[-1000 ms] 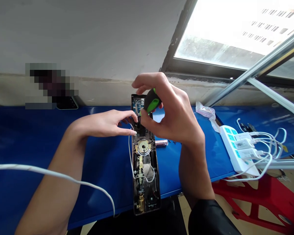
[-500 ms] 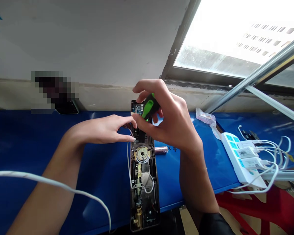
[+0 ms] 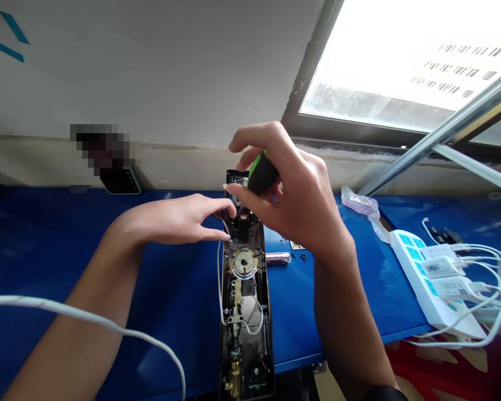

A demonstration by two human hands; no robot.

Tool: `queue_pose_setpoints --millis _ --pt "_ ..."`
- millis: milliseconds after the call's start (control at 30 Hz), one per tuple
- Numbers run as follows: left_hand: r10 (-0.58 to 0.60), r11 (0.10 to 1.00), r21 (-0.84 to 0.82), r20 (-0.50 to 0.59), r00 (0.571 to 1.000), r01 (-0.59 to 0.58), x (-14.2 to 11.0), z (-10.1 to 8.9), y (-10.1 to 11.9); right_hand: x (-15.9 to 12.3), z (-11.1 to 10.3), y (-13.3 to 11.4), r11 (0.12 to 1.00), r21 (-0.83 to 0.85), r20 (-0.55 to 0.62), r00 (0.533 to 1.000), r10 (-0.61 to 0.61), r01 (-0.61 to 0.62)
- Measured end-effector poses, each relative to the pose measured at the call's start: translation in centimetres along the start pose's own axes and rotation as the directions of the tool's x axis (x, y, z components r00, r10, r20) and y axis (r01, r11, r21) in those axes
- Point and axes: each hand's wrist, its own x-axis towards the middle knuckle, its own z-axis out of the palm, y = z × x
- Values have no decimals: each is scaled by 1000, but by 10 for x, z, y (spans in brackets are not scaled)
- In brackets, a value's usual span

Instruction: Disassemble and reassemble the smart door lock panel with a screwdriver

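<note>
An opened electronic door lock housing (image 3: 256,298), long and dark, lies lengthwise in front of me, showing metal parts, wires and a round plate. My left hand (image 3: 192,220) reaches in from the left, thumb and fingers apart, fingertips touching the upper part of the housing. My right hand (image 3: 292,184) is closed around a green and black screwdriver (image 3: 262,174), tilted over that upper part. Its shaft runs down toward my left fingertips, where the tip is hidden. A thin white wire (image 3: 218,273) runs along the left edge of the housing.
Right of the housing lie a pinkish cylinder (image 3: 278,258) and several small black screws (image 3: 303,257) on the blue table (image 3: 292,328). A white power strip (image 3: 415,267) with plugged chargers stands farther right. A white cable (image 3: 150,336) crosses my left forearm.
The screwdriver has become more upright as my right hand turned and rose slightly. My left hand stays at the same spot on the housing. The view has shifted a little to the left.
</note>
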Motion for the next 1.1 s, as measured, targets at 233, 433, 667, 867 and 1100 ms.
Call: queue_pose_setpoints --millis 233,433,667,867,1100 --pt "33 999 -42 -11 999 -33 1 -1 -2 -2 -1 1 999 33 -24 1000 1 0" --pt "45 998 -43 -42 998 -47 -1 -3 -6 -4 -3 8 999 39 -37 999 17 -15" --pt "47 999 -24 -66 997 -48 -5 -6 -7 -4 0 14 999 41 -57 998 23 -21" --pt "51 998 -26 -200 978 -57 -6 -7 4 -5 -6 14 998 49 -131 991 33 -27" --pt "163 982 -42 -318 934 -186 -3 -3 22 -5 -20 16 991 134 -348 937 21 28"
